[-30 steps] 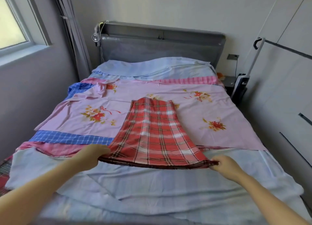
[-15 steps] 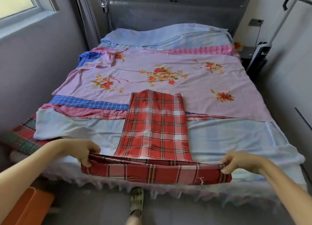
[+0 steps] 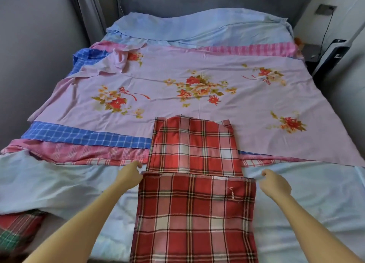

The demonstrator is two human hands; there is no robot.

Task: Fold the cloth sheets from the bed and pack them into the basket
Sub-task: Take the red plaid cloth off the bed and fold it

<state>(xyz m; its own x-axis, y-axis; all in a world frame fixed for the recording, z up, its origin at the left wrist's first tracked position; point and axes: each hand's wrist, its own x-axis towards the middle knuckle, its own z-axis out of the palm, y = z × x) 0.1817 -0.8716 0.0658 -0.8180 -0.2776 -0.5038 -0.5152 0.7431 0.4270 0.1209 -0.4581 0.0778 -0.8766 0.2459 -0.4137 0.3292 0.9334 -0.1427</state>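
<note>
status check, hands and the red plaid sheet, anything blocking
Left hand pinches the folded edge's left corner of the red plaid sheet; right hand curled just off its right corner, grip unclear. Sheet part-folded on the bed. Basket not in view; nothing in the way.

One head-worn camera looks forward and down from the foot of the bed (image 3: 49,185), close over the near edge, facing the grey headboard (image 3: 197,0).
</note>
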